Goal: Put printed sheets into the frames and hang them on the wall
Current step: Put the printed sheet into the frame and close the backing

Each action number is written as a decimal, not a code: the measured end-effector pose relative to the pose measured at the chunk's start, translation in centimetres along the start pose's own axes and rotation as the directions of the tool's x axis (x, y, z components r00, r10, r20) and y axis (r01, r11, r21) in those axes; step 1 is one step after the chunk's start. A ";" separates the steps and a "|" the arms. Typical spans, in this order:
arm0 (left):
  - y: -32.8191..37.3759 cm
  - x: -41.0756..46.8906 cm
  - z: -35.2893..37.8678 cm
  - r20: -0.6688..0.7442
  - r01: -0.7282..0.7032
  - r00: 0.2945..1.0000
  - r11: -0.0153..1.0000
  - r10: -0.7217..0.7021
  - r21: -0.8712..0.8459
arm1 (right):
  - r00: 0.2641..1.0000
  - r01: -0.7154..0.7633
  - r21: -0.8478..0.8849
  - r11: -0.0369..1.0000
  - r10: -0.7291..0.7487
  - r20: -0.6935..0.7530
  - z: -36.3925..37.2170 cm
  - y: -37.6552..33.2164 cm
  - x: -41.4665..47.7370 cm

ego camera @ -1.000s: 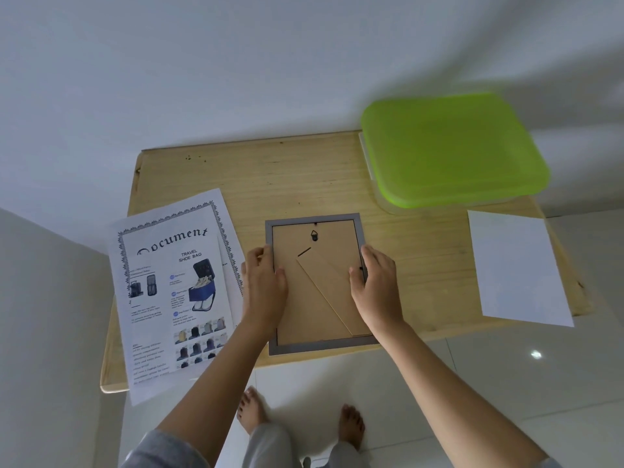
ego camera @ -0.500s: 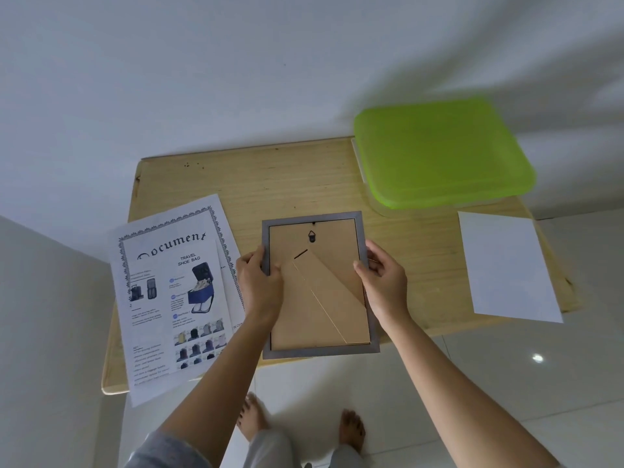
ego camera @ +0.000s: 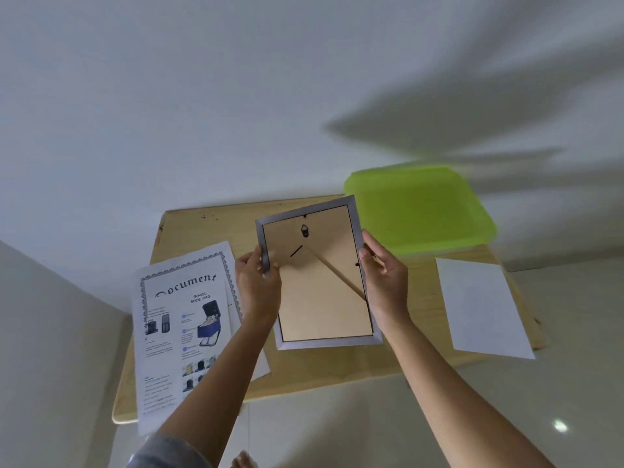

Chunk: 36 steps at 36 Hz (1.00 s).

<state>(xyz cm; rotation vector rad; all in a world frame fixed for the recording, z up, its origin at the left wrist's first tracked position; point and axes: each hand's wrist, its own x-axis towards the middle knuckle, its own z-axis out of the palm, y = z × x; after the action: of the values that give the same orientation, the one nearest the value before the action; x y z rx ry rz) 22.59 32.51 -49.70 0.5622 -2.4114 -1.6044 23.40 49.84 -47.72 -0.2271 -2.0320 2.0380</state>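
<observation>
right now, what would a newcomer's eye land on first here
The grey picture frame, tan backing showing, held tilted between left grip and right grip over the light wooden table. A bright green plastic lid sits back right; printed paper sheets lie at left.

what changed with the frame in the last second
The frame has been lifted off the table, with its back still facing the person. The left hand and right hand lay on its back a second ago and now grip its side edges. The printed sheets, the blank sheet and the green-lidded box stayed put.
</observation>
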 end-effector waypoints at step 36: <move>10.4 0.5 -8.1 -0.314 -0.151 0.946 0.968 0.083 -0.200 | 0.726 0.683 -0.206 0.701 -0.622 0.295 9.4 -6.3 -4.2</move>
<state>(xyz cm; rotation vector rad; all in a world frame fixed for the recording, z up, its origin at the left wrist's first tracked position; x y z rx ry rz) 22.90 28.99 -36.93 0.5650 -1.9755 -1.5785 25.18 39.58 -41.62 0.6130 -2.1067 1.3348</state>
